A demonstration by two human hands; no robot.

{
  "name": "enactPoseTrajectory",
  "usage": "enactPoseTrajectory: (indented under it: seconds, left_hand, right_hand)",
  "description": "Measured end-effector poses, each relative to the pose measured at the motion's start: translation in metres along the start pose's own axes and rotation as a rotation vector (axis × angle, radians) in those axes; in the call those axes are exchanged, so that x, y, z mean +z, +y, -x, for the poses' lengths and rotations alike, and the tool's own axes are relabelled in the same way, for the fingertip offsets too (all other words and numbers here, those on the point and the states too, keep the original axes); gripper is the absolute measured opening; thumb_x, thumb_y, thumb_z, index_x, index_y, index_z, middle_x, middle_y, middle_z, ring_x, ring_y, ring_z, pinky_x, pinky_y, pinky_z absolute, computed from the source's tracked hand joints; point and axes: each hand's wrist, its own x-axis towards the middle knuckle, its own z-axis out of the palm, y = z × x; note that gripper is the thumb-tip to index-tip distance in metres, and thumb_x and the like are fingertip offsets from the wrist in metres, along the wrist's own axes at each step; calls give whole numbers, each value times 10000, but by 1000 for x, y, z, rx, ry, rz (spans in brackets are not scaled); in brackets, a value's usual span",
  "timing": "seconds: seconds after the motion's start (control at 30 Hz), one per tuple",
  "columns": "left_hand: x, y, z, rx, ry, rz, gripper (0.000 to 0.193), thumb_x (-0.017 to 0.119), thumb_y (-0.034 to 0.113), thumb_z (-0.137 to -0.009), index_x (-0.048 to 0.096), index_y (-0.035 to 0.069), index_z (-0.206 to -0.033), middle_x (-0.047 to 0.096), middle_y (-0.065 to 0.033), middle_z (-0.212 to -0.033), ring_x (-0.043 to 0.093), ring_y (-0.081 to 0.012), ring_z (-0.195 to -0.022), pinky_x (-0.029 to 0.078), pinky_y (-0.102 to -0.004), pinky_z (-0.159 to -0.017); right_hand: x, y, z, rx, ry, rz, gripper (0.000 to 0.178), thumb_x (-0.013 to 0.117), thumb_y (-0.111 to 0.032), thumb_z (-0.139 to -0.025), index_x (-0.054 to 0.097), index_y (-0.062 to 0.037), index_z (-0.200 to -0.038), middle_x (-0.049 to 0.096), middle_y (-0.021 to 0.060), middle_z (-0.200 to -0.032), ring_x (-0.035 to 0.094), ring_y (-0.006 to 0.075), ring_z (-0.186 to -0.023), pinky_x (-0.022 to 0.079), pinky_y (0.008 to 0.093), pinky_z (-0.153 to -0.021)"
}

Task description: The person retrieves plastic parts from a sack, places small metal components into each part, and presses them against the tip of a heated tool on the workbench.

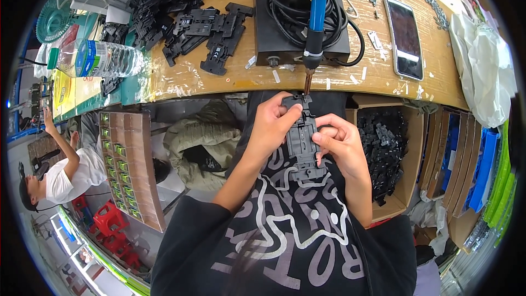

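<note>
A long black plastic chassis part (302,138) is held upright in front of my chest, just off the table's near edge. My left hand (275,123) pinches its upper left side, thumb lying across the top end. On the other side my right hand (341,141) grips the middle edge between thumb and curled fingers. Directly above, a blue-handled soldering iron (318,5) points down. Its brown metal tip (308,83) meets or nearly meets the part's top end; contact cannot be made out.
Behind the iron sits a black box (263,38) with coiled cable. Black plastic parts (189,24) are heaped at left, near a water bottle (93,59). A phone (404,38) lies at right. Below it, a cardboard box (402,200) holds black pieces. A person (76,172) sits far left.
</note>
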Motion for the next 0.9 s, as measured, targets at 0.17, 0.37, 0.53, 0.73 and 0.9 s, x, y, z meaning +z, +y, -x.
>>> enactPoseTrajectory:
  seconds: [0.17, 0.37, 0.53, 0.73, 0.9]
  left_hand:
    - [-1, -2, -1, 20, -12, -3, 166, 516, 94, -793, 526, -27, -906, 541, 3, -574, 393, 0, -382, 250, -153, -309]
    - [-2, -1, -2, 23, -11, -7, 174, 519, 91, -792, 527, -29, -917, 541, 2, -575, 401, -1, -388, 254, -152, -311]
    - [-2, -2, -3, 23, -12, 8, 170, 521, 89, -790, 527, -28, -913, 542, 3, -576, 402, -1, -389, 254, -152, -312]
    - [-1, -2, -3, 27, -15, 17, 155, 522, 92, -791, 531, -24, -893, 546, 4, -583, 401, 1, -389, 255, -150, -314]
    - [-2, -3, -4, 8, -9, 41, 139, 519, 80, -793, 536, -22, -885, 566, -7, -617, 432, 0, -416, 272, -142, -327]
  right_hand:
    - [0, 0, -1, -4, -14, -4, 171, 571, -23, -759, 491, 37, -898, 578, 77, -637, 556, 143, -454, 451, 223, -417]
    - [-1, 1, -2, -6, -10, -6, 167, 568, -18, -757, 492, 38, -895, 579, 79, -637, 555, 145, -450, 450, 225, -412]
    - [1, 2, -3, -13, -3, -31, 164, 565, -18, -757, 496, 42, -894, 582, 81, -641, 556, 148, -449, 450, 227, -410]
    - [0, 3, -2, -26, 0, -45, 171, 564, -23, -757, 500, 50, -899, 590, 92, -652, 552, 150, -442, 450, 231, -408]
    - [1, 3, -3, -26, -1, -59, 176, 565, -24, -755, 502, 53, -900, 596, 99, -664, 551, 150, -441, 448, 227, -411]
